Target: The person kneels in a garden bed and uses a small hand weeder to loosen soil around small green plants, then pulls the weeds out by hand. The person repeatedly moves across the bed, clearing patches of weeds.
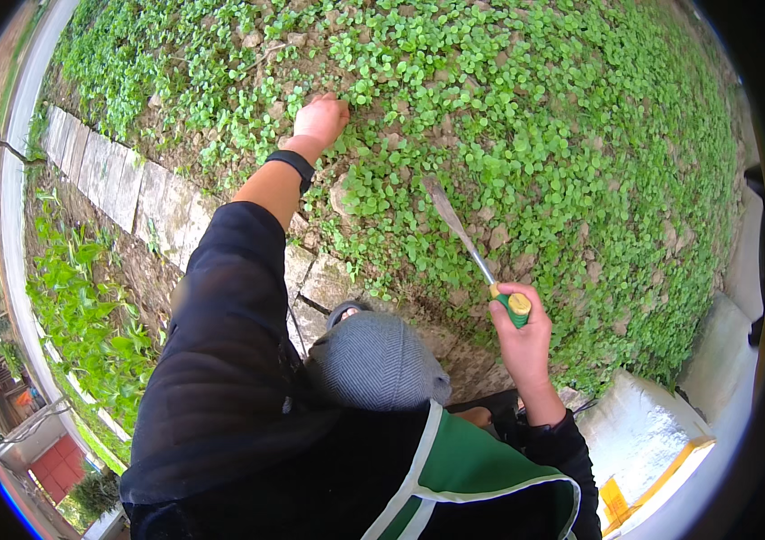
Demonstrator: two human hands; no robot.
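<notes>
In the head view my left hand (322,122) reaches out over the bed of leafy seedlings (510,135), with its fingers curled down at the leaves. Its fingertips are hidden, so whether they pinch a plant cannot be seen. A black band (293,167) circles that wrist. My right hand (526,335) is closed around the green and yellow handle of a narrow-bladed hand weeder (456,226). The tool's worn metal blade points up and left, over the seedlings, and I cannot tell whether its tip touches the soil.
A stone-slab path (106,177) runs diagonally along the bed's left side. Beyond it grow taller leafy plants (89,304). My knee (385,361) and sandal (342,312) are at the bed's near edge. A white foam box (645,432) with yellow tape stands at lower right.
</notes>
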